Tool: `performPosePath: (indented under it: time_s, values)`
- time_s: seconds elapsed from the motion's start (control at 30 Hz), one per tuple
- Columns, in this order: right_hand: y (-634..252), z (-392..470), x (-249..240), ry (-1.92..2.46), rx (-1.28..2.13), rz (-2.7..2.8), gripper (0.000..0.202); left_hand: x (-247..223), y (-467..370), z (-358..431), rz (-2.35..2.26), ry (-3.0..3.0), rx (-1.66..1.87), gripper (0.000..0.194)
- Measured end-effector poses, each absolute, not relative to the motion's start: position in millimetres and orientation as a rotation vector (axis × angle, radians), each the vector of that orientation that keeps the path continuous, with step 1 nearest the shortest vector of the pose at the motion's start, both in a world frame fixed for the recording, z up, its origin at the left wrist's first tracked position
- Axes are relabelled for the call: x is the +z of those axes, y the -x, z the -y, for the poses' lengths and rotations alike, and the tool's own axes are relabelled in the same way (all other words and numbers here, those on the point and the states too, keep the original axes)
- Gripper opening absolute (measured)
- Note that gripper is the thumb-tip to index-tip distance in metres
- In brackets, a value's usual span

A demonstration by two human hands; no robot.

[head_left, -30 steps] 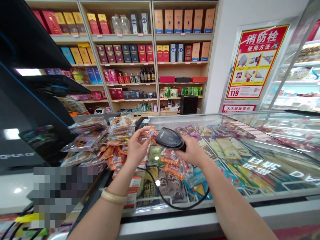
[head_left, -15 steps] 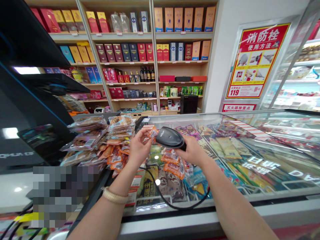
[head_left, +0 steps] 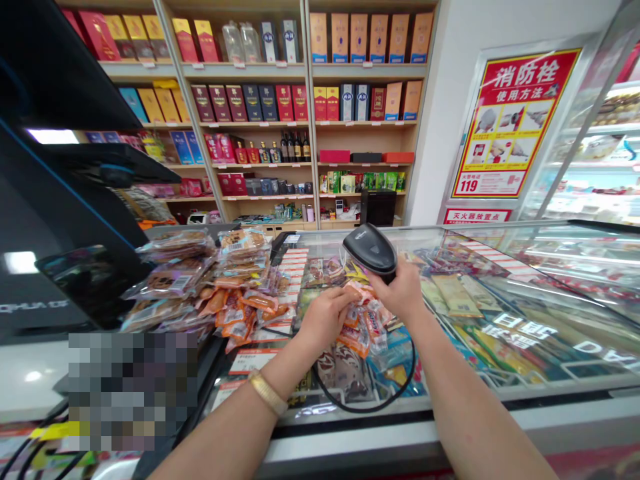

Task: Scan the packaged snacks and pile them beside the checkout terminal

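A black handheld barcode scanner (head_left: pixel 371 248) is gripped in my right hand (head_left: pixel 404 288), raised above the glass freezer lid with its head pointing left. Below it, my left hand (head_left: pixel 326 321) has its fingers bent and closed on an orange-and-clear snack packet (head_left: pixel 354 293) at the top of a small heap. The fingertips are partly hidden. More packets of this kind (head_left: pixel 356 337) lie on the glass under and beside both hands. To the left sits a second pile of orange snack packets (head_left: pixel 240 319). From the scanner a black cable (head_left: pixel 373 409) loops down across the glass.
Stacked flat packaged snacks (head_left: pixel 175 277) stand left of the orange pile. A dark checkout terminal (head_left: pixel 55 200) rises at the left. Under the freezer's glass lid (head_left: pixel 500 363) lie colourful ice-cream packs. Shelves (head_left: pixel 250 70) of boxes and bottles line the back wall.
My left hand moved right and down, from holding a packet beside the scanner to the heap on the glass. My right hand raised the scanner up and right. Packets show on the left pile's right edge.
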State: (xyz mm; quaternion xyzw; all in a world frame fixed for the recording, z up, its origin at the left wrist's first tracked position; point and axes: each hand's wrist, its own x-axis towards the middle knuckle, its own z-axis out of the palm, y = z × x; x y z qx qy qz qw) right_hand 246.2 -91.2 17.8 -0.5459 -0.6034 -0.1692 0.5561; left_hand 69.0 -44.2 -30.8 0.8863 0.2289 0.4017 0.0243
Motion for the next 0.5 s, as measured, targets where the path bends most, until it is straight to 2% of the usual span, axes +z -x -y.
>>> performPosePath:
  time_s: [0.13, 0.23, 0.33, 0.5]
  values:
    - [-246, 91, 17, 1.284, -0.41, 1.445, 0.014, -32, -67, 42, -0.572, -2.711, 1.135, 0.049]
    - [-246, 91, 17, 1.289, -0.39, 1.447, 0.014, -24, -60, 42, -0.667, -2.742, 1.126, 0.048]
    - [-246, 92, 18, 1.299, -0.373, 1.454, 0.014, -8, -46, 42, -1.085, -2.802, 1.033, 0.047]
    - [-244, 92, 19, 1.297, -0.365, 1.483, 0.013, 21, -6, 39, -1.804, -2.698, 0.652, 0.048]
